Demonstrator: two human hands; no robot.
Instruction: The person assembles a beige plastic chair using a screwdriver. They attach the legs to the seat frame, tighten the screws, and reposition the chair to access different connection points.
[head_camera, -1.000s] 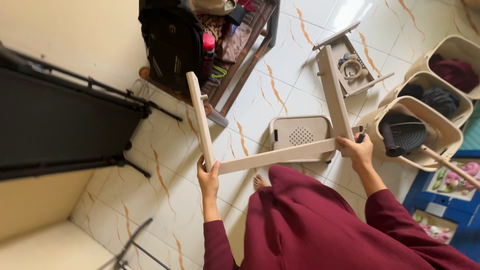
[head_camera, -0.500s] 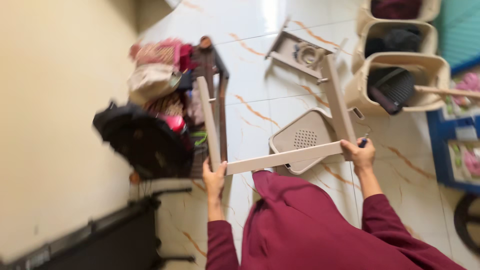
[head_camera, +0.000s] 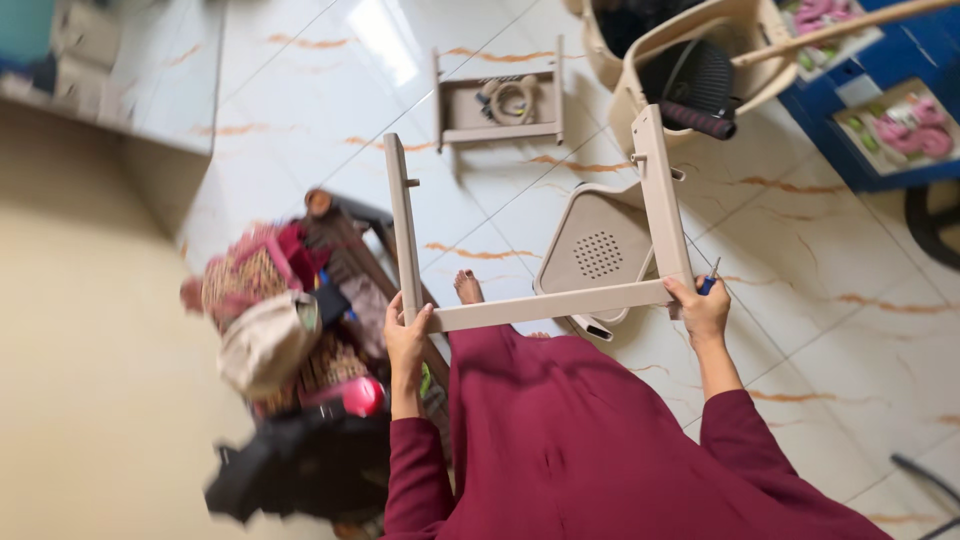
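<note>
I hold a beige U-shaped plastic frame (head_camera: 545, 307) in front of me, with its two legs pointing away. My left hand (head_camera: 407, 343) grips the left corner where the left leg (head_camera: 402, 225) meets the crossbar. My right hand (head_camera: 702, 309) grips the right corner below the right leg (head_camera: 661, 195), and it also holds a small blue-handled tool (head_camera: 709, 283). Under the frame a beige perforated seat panel (head_camera: 598, 250) lies on the tiled floor. My bare foot (head_camera: 467, 286) shows beside it above my maroon garment.
A second beige frame part (head_camera: 500, 104) with a coiled cord lies further out on the floor. Beige baskets (head_camera: 700, 60) with dark items stand at the upper right, beside a blue box (head_camera: 880, 120). A low rack piled with bags and clothes (head_camera: 290, 330) stands at the left.
The view has swung round, so the rack with clothes now lies at my left and lower. Both hands keep the same hold on the frame's corners.
</note>
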